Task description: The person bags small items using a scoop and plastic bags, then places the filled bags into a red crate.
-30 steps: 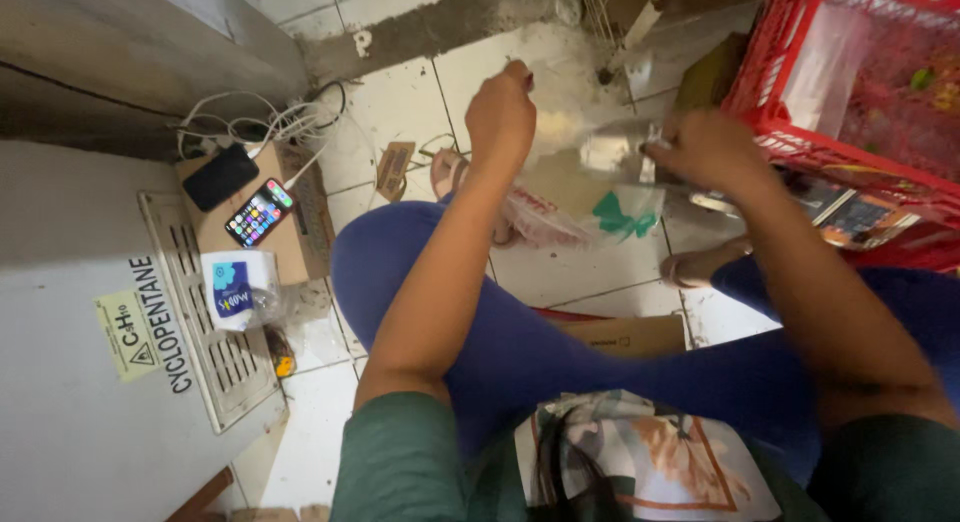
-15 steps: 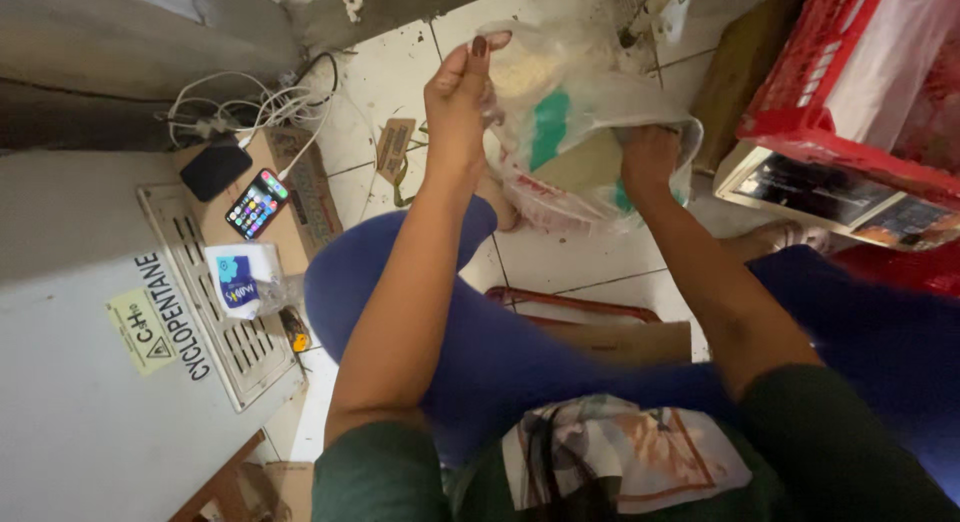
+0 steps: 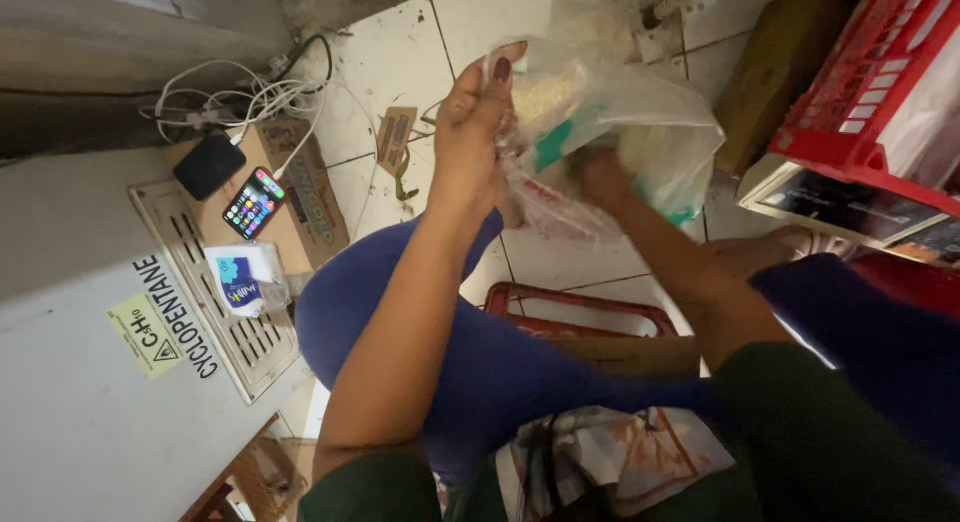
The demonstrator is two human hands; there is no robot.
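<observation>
Head view, looking down: left hand (image 3: 470, 132) is raised, fingers pinched shut on the top edge of a clear plastic bag (image 3: 640, 132), thumb up w/ dark nail polish. Right hand (image 3: 600, 177) is inside the bag, seen blurred thru the plastic; can't tell if it's curled on anything or spread. Bag hangs in mid-air above the floor, between both forearms, w/ pale grainy contents near the top & green/red print on the plastic. Below the arms: blue-clad legs (image 3: 470, 352), dark green sleeves, a patterned cloth (image 3: 620, 457) on the lap. Just under the bag, near the knee, a red wire-frame rack (image 3: 580, 307) lies on the floor w/ a brown cardboard piece beside it. Left side: brown cardboard box (image 3: 305, 207) carrying a lit phone (image 3: 253, 203) & a dark power bank (image 3: 208, 165), white cables (image 3: 240, 97) tangled behind. A small white-blue packet (image 3: 240, 282) rests on a vent grille (image 3: 215, 302) of a white appliance (image 3: 90, 412), which bears a yellow square warning sticker (image 3: 145, 334) & black lettering alongside. Right side: red plastic crate (image 3: 880, 92) over flat boxes. Floor (image 3: 385, 57) is white tile, dirty grout, a cardboard scrap (image 3: 396, 140) lying on it; grey wall at top left.
</observation>
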